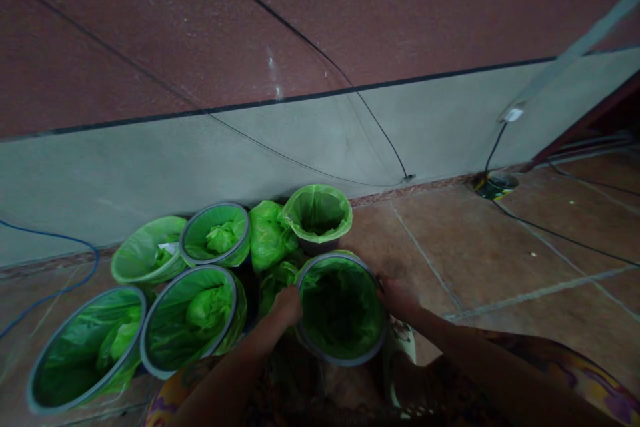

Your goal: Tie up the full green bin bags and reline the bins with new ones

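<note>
A round bin (342,357) with a grey rim ring and a green plastic liner stands on the floor right in front of me. My left hand (286,303) grips its left rim, fingers curled over the edge. On the right rim sits my right hand (397,295), fingers closed on the ring. The liner inside looks dark and empty.
Several more green-lined bins (190,320) stand to the left and behind, some holding crumpled green bags (269,235). A grey and dark red wall rises behind them. Black cables (540,227) cross the tiled floor at right; a blue cable (60,260) lies at left.
</note>
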Available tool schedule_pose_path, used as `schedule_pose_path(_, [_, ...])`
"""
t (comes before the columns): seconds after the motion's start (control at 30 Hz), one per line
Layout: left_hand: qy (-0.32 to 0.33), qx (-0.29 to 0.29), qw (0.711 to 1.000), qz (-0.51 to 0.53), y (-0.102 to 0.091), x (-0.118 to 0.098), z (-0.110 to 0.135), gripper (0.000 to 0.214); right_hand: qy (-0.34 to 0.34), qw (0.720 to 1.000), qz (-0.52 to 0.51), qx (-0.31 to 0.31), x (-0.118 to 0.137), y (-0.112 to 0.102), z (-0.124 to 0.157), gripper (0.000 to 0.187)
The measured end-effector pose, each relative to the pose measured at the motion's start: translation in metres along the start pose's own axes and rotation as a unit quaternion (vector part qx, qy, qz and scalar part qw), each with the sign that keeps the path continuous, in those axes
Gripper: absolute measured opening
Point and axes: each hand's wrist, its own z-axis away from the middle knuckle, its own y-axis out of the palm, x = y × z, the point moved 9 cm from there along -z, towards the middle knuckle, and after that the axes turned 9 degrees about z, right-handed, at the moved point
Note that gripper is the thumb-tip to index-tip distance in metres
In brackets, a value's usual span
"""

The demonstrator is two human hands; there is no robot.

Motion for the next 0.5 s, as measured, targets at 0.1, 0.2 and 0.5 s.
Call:
schedule_pose_path(0.1, [0.0,-0.005,1.0,-0.003,-0.008,0.001,-0.001,0.028,-0.008,1.0,0.012,-0.005,0.005,-0.008,-0.001,0.038])
schedule_pose_path(0.2, [-0.005,-0.024,1.0,-0.004,-0.021,0.005,-0.004,0.031,-0.007,0.999,0.026,-0.02,0.009,-0.017,-0.005,0.04])
schedule_pose_path(0.5, [0.0,-0.012,1.0,-0.01,-0.011,0.004,-0.01,0.031,0.003,0.999,0.03,-0.016,0.006,-0.008,-0.012,0.039])
